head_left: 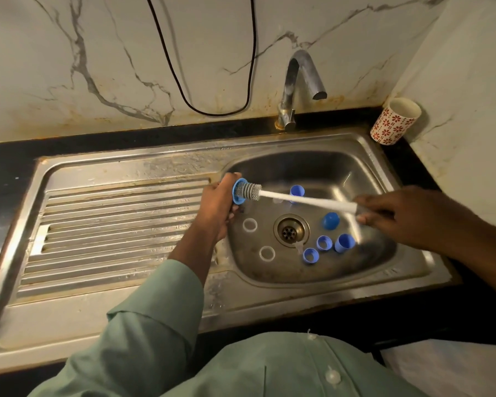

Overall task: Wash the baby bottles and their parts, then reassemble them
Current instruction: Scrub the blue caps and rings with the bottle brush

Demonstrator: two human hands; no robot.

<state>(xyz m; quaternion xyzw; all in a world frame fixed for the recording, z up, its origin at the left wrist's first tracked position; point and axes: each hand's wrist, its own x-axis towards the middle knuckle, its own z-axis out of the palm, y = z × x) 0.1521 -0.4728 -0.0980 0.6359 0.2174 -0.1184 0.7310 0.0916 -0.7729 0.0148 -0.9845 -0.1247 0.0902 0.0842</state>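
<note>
Stainless steel sink (355, 156) with ribbed draining board (112, 224) to the left, set in a dark countertop (6, 167); metal dull, stained, wet in patches. Marble-veined wall (112, 53) behind, rust marks along its base; black cable (184, 93) looping down it. Chrome tap (295, 81) at the basin's back edge, no water showing. Red-flowered cup (395, 121) in the right corner.

Left hand (218, 213), green sleeve (155, 310), fingers curled round a blue ring (238, 191) at the basin's left rim. Right hand (395, 216) pinching the far end of a white-handled brush (304, 199); grey bristle head (251, 191) inside the ring.

In the basin around the drain (291, 229): blue caps and rings (324, 243), two clear rings (249, 225), a clear teat (298, 246) beside the drain.
</note>
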